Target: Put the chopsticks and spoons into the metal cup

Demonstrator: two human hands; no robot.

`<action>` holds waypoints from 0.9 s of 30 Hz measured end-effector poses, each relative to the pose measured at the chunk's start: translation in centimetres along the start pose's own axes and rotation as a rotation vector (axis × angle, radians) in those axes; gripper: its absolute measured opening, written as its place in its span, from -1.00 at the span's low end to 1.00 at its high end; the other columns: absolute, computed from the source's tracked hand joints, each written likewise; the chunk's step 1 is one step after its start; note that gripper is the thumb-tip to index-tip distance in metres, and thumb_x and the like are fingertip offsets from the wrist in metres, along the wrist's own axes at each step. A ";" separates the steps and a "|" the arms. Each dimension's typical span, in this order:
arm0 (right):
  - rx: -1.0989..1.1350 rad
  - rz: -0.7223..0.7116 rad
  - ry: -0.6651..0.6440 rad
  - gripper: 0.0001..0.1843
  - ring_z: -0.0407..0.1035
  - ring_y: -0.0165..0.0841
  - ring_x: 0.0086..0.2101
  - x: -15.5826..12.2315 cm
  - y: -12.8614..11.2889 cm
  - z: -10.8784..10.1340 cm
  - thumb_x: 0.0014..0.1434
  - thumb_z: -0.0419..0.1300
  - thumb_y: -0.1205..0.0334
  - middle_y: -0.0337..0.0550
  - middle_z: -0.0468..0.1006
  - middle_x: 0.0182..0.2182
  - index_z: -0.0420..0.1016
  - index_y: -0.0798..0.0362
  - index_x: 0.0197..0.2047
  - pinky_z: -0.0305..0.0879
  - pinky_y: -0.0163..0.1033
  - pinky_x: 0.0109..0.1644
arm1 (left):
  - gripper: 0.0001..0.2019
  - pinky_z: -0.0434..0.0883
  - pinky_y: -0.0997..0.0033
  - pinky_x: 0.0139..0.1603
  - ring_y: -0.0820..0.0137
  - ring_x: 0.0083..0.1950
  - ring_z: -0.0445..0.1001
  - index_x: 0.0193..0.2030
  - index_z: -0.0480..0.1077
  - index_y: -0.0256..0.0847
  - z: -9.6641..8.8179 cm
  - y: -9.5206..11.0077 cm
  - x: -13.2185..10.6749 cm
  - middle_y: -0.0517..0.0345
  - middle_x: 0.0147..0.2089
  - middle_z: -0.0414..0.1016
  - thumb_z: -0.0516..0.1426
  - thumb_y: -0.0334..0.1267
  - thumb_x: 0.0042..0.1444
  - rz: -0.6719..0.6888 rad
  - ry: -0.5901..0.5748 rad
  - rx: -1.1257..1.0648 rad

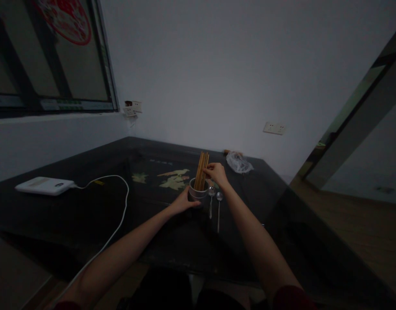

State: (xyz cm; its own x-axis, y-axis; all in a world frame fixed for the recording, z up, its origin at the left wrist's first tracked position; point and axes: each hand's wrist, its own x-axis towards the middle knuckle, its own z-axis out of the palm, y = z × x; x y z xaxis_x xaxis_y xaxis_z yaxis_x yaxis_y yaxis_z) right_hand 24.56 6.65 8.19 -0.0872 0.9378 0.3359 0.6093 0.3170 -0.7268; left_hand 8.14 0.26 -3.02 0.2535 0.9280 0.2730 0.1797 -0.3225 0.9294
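Note:
A small white cup [198, 192] stands on the dark table [88, 211], with a bundle of wooden chopsticks [202, 170] upright in it. My left hand [184, 201] is wrapped round the cup's left side and base. Higher up, my right hand [216, 173] pinches the chopsticks near their upper ends. Two metal spoons [215, 202] lie flat on the table just right of the cup, handles toward me.
A white device [44, 185] lies at the table's left, its white cable [120, 215] running toward the near edge. A crumpled clear plastic bag [238, 163] sits at the back near the wall. Wall sockets [274, 128] are above. Wooden floor lies to the right.

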 end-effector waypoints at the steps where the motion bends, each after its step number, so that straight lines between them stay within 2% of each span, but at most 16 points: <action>1: 0.009 0.000 -0.004 -0.87 0.49 -0.37 -0.49 0.1 0.1 0.0 0.00 0.31 0.23 -0.12 0.61 -0.49 0.55 0.12 -0.40 0.37 -0.38 -0.41 | -0.20 0.19 0.10 0.23 0.12 0.21 0.28 0.17 0.13 -0.29 0.0 0.1 0.0 -0.19 0.19 0.30 0.35 -0.17 -0.21 -0.004 0.005 0.009; 9: 0.080 0.018 -0.052 -0.91 0.47 -0.39 -0.54 0.3 0.3 0.6 0.02 0.28 0.27 -0.12 0.60 -0.51 0.53 0.14 -0.42 0.34 -0.40 -0.50 | -0.24 0.17 0.05 0.24 0.12 0.20 0.29 0.16 0.17 -0.26 -0.1 0.1 -0.2 -0.12 0.17 0.33 0.35 -0.17 -0.20 0.019 0.013 -0.004; 15: 0.127 0.027 -0.091 -0.89 0.45 -0.40 -0.58 0.3 0.4 0.7 0.03 0.28 0.28 -0.14 0.57 -0.54 0.50 0.15 -0.44 0.33 -0.42 -0.55 | -0.18 0.15 0.05 0.26 0.12 0.23 0.27 0.21 0.11 -0.27 0.0 -0.3 0.0 -0.18 0.22 0.27 0.35 -0.20 -0.20 0.020 -0.014 -0.069; 18: 0.122 0.018 -0.095 -0.85 0.46 -0.39 -0.57 0.1 0.7 0.7 0.02 0.30 0.23 -0.14 0.57 -0.54 0.50 0.15 -0.39 0.34 -0.42 -0.54 | -0.15 0.12 0.04 0.28 0.11 0.25 0.24 0.23 0.10 -0.25 0.1 -0.5 0.1 -0.18 0.24 0.25 0.36 -0.20 -0.22 0.024 -0.006 -0.063; 23: 0.143 -0.008 -0.103 -0.72 0.45 -0.39 -0.56 -0.8 1.4 -0.2 0.07 0.25 0.13 -0.10 0.58 -0.46 0.50 0.16 -0.22 0.36 -0.38 -0.53 | -0.12 0.09 0.01 0.29 0.09 0.27 0.21 0.24 0.09 -0.25 0.0 -0.7 0.1 -0.19 0.24 0.24 0.37 -0.20 -0.24 0.039 -0.013 -0.077; 27: 0.108 -0.050 -0.055 -0.71 0.44 -0.40 -0.55 -1.6 1.9 -1.8 0.11 0.19 0.10 -0.10 0.57 -0.46 0.50 0.16 -0.21 0.34 -0.37 -0.52 | -0.13 0.09 0.01 0.29 0.10 0.26 0.22 0.24 0.09 -0.24 0.0 -0.6 0.0 -0.18 0.24 0.24 0.37 -0.19 -0.23 0.041 -0.012 -0.065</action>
State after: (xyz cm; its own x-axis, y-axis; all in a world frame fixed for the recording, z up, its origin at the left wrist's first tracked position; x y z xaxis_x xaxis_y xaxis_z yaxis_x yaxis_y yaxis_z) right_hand 27.27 5.52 7.37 -0.1606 0.9258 0.3423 0.5150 0.3744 -0.7711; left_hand 8.02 0.49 -3.52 0.2707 0.9119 0.3085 0.1074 -0.3470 0.9317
